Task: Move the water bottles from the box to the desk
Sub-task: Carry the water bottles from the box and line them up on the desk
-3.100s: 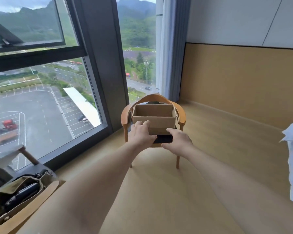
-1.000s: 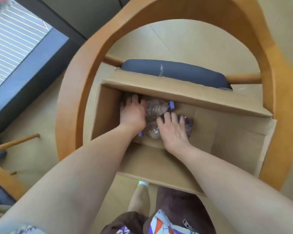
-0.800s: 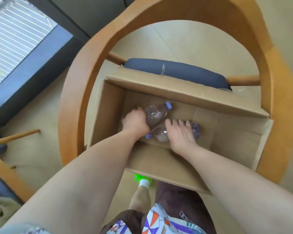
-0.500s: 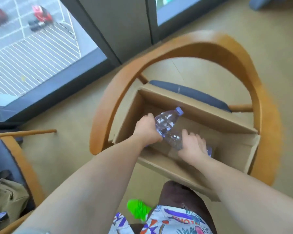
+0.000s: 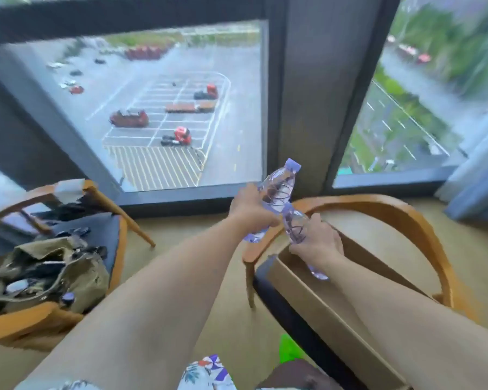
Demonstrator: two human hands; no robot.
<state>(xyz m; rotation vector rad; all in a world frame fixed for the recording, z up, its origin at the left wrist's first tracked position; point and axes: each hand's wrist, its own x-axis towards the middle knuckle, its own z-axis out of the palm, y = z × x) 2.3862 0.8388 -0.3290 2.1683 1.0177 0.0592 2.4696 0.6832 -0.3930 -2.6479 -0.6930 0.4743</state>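
- Surroundings: a cardboard box (image 5: 316, 302) sits on the dark seat of a wooden armchair (image 5: 406, 220), whose curved back rail arcs behind and to the right of the box. A second armchair (image 5: 54, 319) at left carries an olive bag (image 5: 48, 274). A large window (image 5: 181, 108) with a thick dark mullion fills the background, and a blue curtain (image 5: 479, 175) hangs at far right.
- Open room: bare wooden floor (image 5: 181, 237) lies between the two chairs, under the left forearm. The box's top is open, with its near wall running diagonally below the right forearm.
- Left hand (image 5: 251, 209): fingers curled round the middle of a clear water bottle (image 5: 276, 192), purple cap uppermost, held in front of the mullion and clear of the box.
- Right hand (image 5: 316, 243): fingers wrapped round a second water bottle (image 5: 296, 226), held above the box's open top, with its neck just beside the left hand. The picture is blurred, so finer finger placement cannot be told.
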